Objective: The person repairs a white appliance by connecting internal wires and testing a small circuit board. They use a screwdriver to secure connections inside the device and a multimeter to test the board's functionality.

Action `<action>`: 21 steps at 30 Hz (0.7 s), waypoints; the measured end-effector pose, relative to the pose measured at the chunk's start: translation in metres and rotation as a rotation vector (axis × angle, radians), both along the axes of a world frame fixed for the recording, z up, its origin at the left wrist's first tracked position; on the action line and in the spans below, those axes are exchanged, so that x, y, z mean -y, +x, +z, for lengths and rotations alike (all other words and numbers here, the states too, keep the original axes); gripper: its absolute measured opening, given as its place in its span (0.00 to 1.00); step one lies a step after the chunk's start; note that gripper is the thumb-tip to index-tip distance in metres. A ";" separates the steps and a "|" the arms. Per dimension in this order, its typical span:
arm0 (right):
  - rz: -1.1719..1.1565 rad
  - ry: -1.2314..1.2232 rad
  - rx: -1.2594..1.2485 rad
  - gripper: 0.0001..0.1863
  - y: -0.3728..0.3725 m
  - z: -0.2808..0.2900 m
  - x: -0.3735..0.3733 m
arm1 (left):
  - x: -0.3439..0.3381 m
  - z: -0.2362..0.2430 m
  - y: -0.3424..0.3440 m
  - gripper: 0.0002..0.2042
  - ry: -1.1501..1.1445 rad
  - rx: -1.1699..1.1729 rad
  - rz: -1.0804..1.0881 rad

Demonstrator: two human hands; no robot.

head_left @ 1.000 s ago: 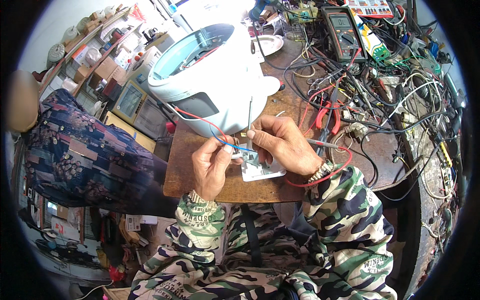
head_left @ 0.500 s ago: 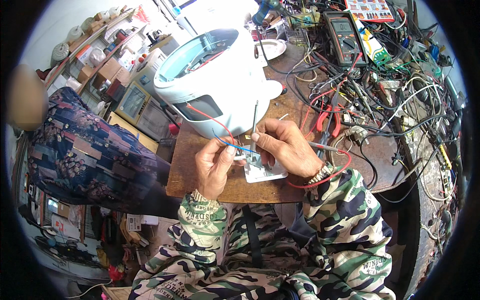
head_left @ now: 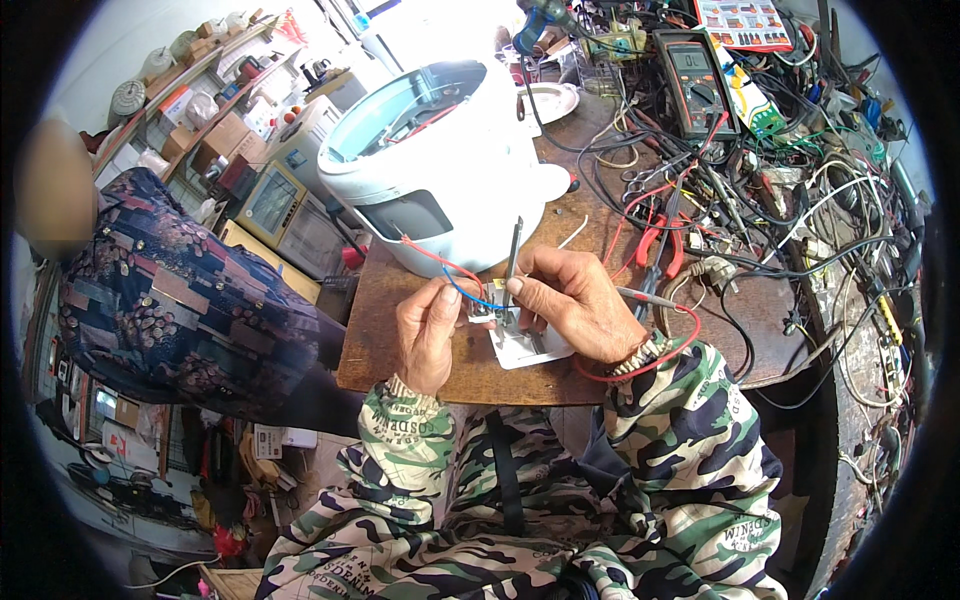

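Observation:
My left hand (head_left: 428,330) is closed, thumb and fingers pinching a small white part (head_left: 482,312) with a red wire (head_left: 440,258) and a blue wire (head_left: 462,292) at it. In my right hand (head_left: 575,300) a slim metal tool (head_left: 516,245), perhaps tweezers, stands almost upright; its lower end is at the small part, partly hidden by my fingers. Beneath both hands a white plastic plate (head_left: 530,350) lies at the table's front edge. Just beyond stands a white round appliance body (head_left: 470,215), open on top, the red wire near its dark side window.
A probe (head_left: 645,297) with a red lead lies beside my right wrist. Red-handled pliers (head_left: 660,245), scissors (head_left: 640,178), a multimeter (head_left: 695,85) and tangled cables crowd the right of the wooden table (head_left: 395,345). A person in a patterned top (head_left: 190,300) is at the left.
The blue wire's loose end has swung over toward the metal tool and now bends in a curve. The tool is slightly more tilted. The view has shifted a little.

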State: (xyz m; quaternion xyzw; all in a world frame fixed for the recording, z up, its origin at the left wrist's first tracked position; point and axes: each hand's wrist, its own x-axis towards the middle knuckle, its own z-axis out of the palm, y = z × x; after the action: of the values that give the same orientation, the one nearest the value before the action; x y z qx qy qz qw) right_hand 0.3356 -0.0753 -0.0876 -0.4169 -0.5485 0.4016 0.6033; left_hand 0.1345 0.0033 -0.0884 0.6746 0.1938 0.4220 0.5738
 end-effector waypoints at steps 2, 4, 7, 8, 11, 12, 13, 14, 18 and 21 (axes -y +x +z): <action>-0.007 -0.002 -0.001 0.11 0.000 0.000 0.000 | 0.001 0.001 0.001 0.16 -0.017 -0.004 0.009; -0.013 -0.001 0.006 0.11 -0.001 0.000 0.001 | 0.000 0.001 -0.001 0.17 -0.008 -0.006 -0.006; -0.007 -0.002 0.018 0.12 -0.001 0.002 0.000 | -0.003 -0.003 -0.006 0.19 0.003 -0.008 -0.021; -0.019 -0.004 0.025 0.12 -0.001 0.001 0.000 | 0.001 0.000 -0.006 0.18 -0.022 -0.010 0.002; -0.064 -0.031 0.057 0.13 0.001 -0.003 -0.002 | 0.007 -0.004 -0.008 0.16 -0.013 -0.066 0.007; -0.070 -0.044 0.065 0.13 0.000 -0.003 -0.004 | 0.008 -0.005 -0.010 0.16 0.007 -0.093 0.007; -0.077 -0.056 0.074 0.14 0.000 -0.003 -0.005 | 0.009 -0.006 -0.012 0.18 -0.018 -0.102 -0.002; -0.081 -0.053 0.055 0.15 -0.001 -0.005 -0.006 | 0.008 -0.007 -0.013 0.19 -0.043 -0.110 -0.012; -0.039 -0.089 0.059 0.12 -0.007 -0.006 -0.011 | 0.008 -0.015 -0.020 0.18 -0.109 -0.074 0.015; -0.146 -0.064 0.090 0.16 -0.016 0.008 -0.003 | 0.006 -0.020 -0.021 0.16 -0.158 -0.044 0.035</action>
State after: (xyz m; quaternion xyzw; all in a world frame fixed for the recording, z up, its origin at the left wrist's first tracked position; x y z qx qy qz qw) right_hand 0.3198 -0.0727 -0.0798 -0.4925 -0.5302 0.3549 0.5919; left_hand 0.1132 -0.0030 -0.1084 0.6329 0.2508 0.4005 0.6133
